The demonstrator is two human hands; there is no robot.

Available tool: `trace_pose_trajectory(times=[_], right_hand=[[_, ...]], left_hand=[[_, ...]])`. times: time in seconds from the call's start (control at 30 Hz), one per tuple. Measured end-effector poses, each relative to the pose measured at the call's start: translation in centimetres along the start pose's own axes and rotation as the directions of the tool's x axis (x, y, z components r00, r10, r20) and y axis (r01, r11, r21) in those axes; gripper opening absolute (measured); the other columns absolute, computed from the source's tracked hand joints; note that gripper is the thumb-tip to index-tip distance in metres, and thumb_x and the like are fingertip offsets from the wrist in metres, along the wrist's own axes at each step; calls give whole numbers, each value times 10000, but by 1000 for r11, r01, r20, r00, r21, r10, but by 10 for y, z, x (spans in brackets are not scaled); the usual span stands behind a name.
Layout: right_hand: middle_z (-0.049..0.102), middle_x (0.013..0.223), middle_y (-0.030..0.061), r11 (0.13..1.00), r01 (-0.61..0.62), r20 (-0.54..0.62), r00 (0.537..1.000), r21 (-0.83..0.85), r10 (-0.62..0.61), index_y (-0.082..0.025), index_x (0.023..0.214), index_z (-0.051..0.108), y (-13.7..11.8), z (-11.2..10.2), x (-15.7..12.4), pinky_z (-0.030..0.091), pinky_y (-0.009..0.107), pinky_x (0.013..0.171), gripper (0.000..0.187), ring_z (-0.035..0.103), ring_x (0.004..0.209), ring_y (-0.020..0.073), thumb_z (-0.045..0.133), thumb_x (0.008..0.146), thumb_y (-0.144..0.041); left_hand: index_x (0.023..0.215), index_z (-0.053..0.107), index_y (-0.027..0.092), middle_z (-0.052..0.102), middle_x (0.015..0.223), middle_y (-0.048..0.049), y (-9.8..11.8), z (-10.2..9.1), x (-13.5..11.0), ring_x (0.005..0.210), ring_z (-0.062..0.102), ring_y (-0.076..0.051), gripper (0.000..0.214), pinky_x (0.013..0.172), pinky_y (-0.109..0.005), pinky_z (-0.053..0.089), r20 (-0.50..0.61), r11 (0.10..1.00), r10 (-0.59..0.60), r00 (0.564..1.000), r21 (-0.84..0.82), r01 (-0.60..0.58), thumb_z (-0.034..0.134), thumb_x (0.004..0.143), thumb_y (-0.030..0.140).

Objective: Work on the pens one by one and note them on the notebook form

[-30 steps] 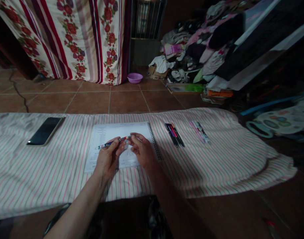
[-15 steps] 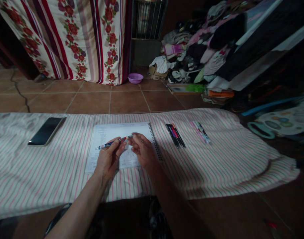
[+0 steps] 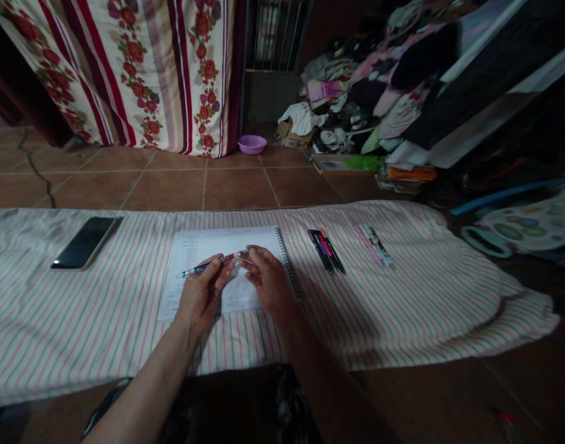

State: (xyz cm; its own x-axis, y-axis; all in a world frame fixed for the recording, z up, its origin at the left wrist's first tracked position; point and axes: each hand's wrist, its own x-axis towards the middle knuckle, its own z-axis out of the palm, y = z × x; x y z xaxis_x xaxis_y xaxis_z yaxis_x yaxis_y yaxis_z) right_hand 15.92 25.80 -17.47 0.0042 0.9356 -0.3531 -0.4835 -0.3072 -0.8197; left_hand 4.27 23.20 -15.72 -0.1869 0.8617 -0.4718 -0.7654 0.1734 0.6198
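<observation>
My left hand pinches the barrel of a blue and red pen held level above a spiral notebook. My right hand pinches the pen's right end with thumb and fingertips. The notebook lies open on a pink-striped cloth spread over the floor. Both forearms reach in from the bottom of the view.
A dark phone lies on the cloth at the left. Right of the notebook lie a group of dark pens and a pale bundle of pens. Behind are brown floor tiles, a purple bowl, a floral curtain and a heap of clothes.
My right hand has shifted slightly to the right along the pen's end. The left hand and pen stay in place.
</observation>
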Motion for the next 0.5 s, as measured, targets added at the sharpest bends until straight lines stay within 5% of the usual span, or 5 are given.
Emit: trace_pose_trajectory(times=[0.5], right_hand=[[674, 751, 18, 995, 64, 6, 998, 79, -64, -194, 830, 611, 2, 1, 1, 464, 198, 553, 264, 625, 677, 118, 706, 639, -350]], left_hand=[[795, 623, 65, 702, 752, -115, -1, 2, 0, 655, 679, -144, 119, 628, -190, 567, 6, 997, -54, 999, -49, 55, 516, 798, 12]])
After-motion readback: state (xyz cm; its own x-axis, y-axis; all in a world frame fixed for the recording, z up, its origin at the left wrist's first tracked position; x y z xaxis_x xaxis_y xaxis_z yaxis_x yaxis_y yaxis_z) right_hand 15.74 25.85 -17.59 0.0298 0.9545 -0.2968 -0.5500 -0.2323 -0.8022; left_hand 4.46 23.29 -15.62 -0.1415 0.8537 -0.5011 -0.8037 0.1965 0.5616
